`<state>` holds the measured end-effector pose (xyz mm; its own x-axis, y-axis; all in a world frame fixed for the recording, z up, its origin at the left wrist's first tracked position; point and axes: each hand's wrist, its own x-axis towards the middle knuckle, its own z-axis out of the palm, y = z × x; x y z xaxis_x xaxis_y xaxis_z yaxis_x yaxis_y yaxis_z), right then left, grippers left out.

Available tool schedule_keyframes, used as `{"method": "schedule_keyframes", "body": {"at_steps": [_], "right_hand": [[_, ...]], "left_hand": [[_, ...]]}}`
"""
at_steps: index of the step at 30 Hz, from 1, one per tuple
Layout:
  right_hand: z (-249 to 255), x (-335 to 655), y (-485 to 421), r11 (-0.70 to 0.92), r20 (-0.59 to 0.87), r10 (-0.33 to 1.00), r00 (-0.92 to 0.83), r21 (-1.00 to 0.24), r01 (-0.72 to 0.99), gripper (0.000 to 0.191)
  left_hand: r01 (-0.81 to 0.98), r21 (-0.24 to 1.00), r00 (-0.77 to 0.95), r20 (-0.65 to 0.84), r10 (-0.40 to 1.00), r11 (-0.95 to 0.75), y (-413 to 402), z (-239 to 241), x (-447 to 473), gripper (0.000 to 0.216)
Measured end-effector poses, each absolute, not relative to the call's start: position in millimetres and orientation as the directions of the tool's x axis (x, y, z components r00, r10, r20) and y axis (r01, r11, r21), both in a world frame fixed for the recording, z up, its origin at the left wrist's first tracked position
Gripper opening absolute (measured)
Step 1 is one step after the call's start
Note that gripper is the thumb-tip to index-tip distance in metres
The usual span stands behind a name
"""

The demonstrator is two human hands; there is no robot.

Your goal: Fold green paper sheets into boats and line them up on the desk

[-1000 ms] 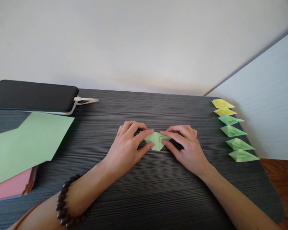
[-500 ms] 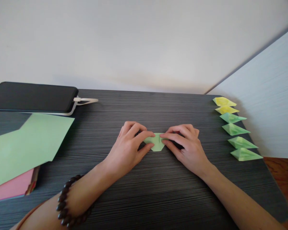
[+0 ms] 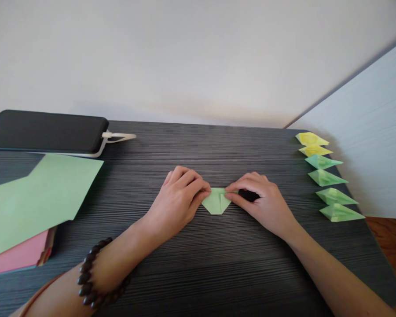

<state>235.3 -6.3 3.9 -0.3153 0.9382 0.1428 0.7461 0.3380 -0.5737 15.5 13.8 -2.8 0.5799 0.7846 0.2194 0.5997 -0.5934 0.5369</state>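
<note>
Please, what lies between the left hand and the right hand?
In the head view, a folded green paper lies between the left hand and the right hand, each pinching one end.

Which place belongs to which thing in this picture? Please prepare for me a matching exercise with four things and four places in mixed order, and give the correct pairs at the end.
Things
1. Folded green paper
2. Smartphone
3. Beaded bracelet
4. Pink paper

Places
A. Around the left arm
B. Between the left hand and the right hand
C. Partly under the large green sheet
D. At the far left, near the white cable

Right pairs: 1-B, 2-D, 3-A, 4-C
</note>
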Motion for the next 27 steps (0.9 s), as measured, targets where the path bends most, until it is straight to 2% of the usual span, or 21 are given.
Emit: {"method": "schedule_keyframes", "body": {"at_steps": [4, 11, 17, 22, 27], "right_hand": [[3, 237, -6, 0.349, 0.162, 0.936, -0.313, -0.548, 0.76, 0.01], [-1, 251, -2, 0.469, 0.182, 0.875, -0.449, -0.552, 0.69, 0.015], [1, 243, -7, 0.475, 0.223, 0.877, -0.425, -0.534, 0.7, 0.012], [2, 235, -10, 0.473, 0.197, 0.878, -0.437, -0.506, 0.721, 0.012], [-1, 233, -13, 0.436, 0.219, 0.899, -0.378, -0.5, 0.748, 0.01]], "left_hand": [[0.616, 0.515, 0.592, 0.197, 0.782, -0.596, 16, -1, 14, 0.015], [0.546, 0.542, 0.663, 0.188, 0.725, -0.639, 26, -2, 5, 0.015], [0.535, 0.504, 0.684, 0.212, 0.698, -0.678, 22, -2, 6, 0.018], [0.504, 0.49, 0.72, 0.217, 0.66, -0.711, 18, 0, 8, 0.017], [0.498, 0.48, 0.729, 0.22, 0.648, -0.722, 18, 1, 10, 0.017]]}}
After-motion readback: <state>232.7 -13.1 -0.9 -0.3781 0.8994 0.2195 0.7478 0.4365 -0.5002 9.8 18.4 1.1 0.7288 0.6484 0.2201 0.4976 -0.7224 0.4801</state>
